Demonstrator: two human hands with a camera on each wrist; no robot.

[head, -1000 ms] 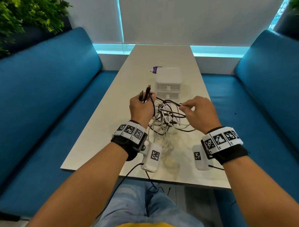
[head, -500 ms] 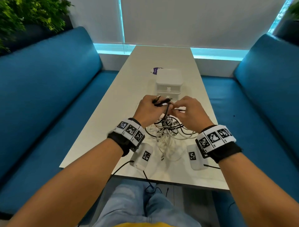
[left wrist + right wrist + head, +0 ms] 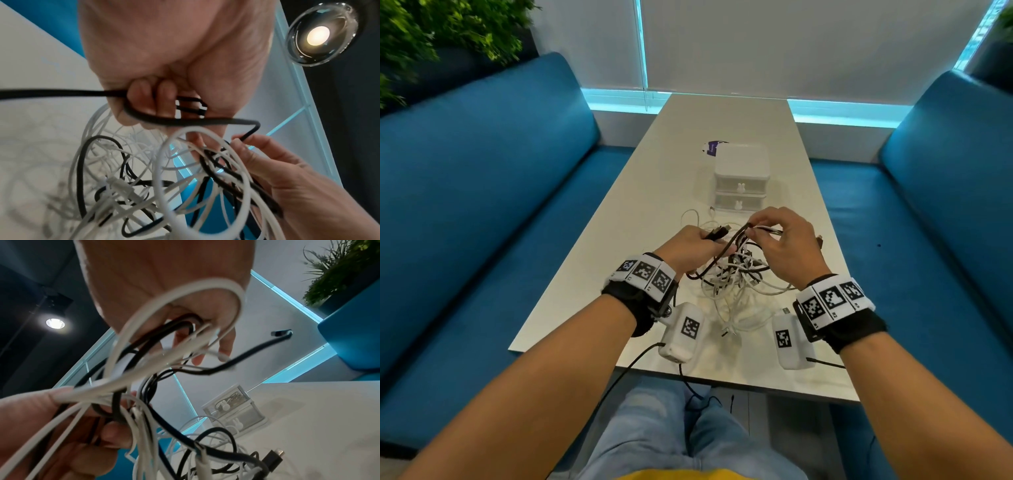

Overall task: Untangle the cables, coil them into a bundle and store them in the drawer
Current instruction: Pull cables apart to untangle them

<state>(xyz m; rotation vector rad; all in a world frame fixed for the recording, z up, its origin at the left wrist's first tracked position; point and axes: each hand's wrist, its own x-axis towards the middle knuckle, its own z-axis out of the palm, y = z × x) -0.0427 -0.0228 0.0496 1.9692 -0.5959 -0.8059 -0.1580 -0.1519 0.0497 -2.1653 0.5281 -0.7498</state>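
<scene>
A knot of black and white cables point(image 3: 736, 274) hangs between both hands above the near half of the white table point(image 3: 640, 219), its lower loops trailing onto the tabletop, and one thin white strand point(image 3: 690, 216) lies on the table toward the drawer unit. The left hand point(image 3: 690, 248) is curled around a thick black cable point(image 3: 185, 121); the left wrist view shows that cable running across under the bent fingers point(image 3: 164, 94), with two black plug ends tucked in the fist. The black cable bends sharply just beside the right hand point(image 3: 782, 245), whose thumb and forefinger pinch strands at the top of the knot; in the right wrist view, white and black loops point(image 3: 164, 340) pass through its curled fingers point(image 3: 225, 344). The two hands are close together, nearly touching over the tangle.

Beyond them, farther along the table, stands a small white drawer unit point(image 3: 741, 171) with two stacked drawers, both closed, each with a rabbit-shaped knob point(image 3: 740, 187). A purple and white item point(image 3: 710, 148) lies behind it. Blue benches point(image 3: 482, 192) flank the table on both sides, green plants point(image 3: 441, 31) sit at the upper left, and both wrists wear marker-patterned bands point(image 3: 643, 274)
</scene>
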